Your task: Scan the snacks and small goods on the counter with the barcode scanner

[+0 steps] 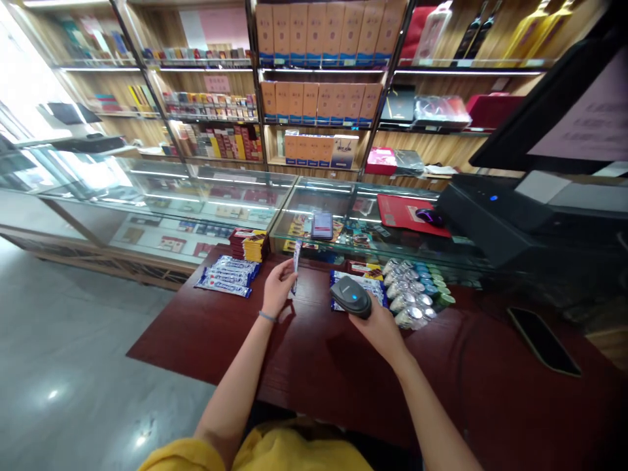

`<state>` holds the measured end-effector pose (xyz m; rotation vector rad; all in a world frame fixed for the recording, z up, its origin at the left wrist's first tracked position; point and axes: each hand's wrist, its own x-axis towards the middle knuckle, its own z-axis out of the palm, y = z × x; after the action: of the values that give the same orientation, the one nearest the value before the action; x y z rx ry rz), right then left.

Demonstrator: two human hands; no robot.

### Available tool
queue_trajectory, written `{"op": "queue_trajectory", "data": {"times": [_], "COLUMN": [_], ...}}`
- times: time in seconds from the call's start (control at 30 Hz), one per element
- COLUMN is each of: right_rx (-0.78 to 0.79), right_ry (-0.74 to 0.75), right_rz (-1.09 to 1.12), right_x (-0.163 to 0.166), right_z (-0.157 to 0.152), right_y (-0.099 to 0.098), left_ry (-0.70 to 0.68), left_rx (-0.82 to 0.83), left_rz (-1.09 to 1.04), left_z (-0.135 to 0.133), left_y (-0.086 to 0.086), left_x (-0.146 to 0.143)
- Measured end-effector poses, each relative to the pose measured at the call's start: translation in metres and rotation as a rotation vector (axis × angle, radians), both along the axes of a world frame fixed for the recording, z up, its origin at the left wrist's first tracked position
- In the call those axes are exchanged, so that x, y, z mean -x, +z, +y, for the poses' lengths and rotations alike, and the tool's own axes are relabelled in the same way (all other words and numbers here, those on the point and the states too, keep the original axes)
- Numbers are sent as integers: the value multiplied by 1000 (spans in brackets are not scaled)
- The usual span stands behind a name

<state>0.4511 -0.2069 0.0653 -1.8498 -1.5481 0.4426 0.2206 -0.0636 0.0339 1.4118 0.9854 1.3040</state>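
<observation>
My left hand (279, 288) pinches a slim wrapped snack bar (297, 258), held upright on its edge above the dark red counter (304, 353). My right hand (381, 327) is wrapped round a black barcode scanner (350, 294), whose blue light is lit. Under and behind the scanner lies a pile of blue-and-white wrapped bars (373, 284), partly hidden by it. Another pile of similar bars (226, 278) rests left of my left hand. Beyond that pile stands a stack of red and yellow packets (248, 244).
Rows of small silver-topped cups (408, 294) stand right of the scanner. A phone (543, 340) lies on the counter at right. Behind runs a glass display case (235, 196) with a red mouse pad (405, 214) on top. A black monitor (554, 111) juts in at upper right.
</observation>
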Motion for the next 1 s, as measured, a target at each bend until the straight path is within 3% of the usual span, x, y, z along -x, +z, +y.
{"op": "queue_trajectory", "data": {"times": [0.13, 0.23, 0.5, 0.73, 1.0], "right_rx": [-27, -12, 54, 115, 150], "right_ry": [67, 95, 184, 297, 341], "right_rz": [-12, -31, -75, -79, -58], "right_x": [14, 28, 70, 107, 125], "right_z": [12, 21, 40, 49, 51], "right_y": [4, 4, -2, -4, -4], "left_ry": [113, 107, 28, -18, 35], "left_rx": [-328, -487, -569, -576, -543], "left_rz": [407, 686, 1101, 1169, 1127], "left_z": [-1, -2, 7, 14, 8], "left_y": [7, 5, -17, -25, -35], "left_x": [56, 101, 195, 229, 236]}}
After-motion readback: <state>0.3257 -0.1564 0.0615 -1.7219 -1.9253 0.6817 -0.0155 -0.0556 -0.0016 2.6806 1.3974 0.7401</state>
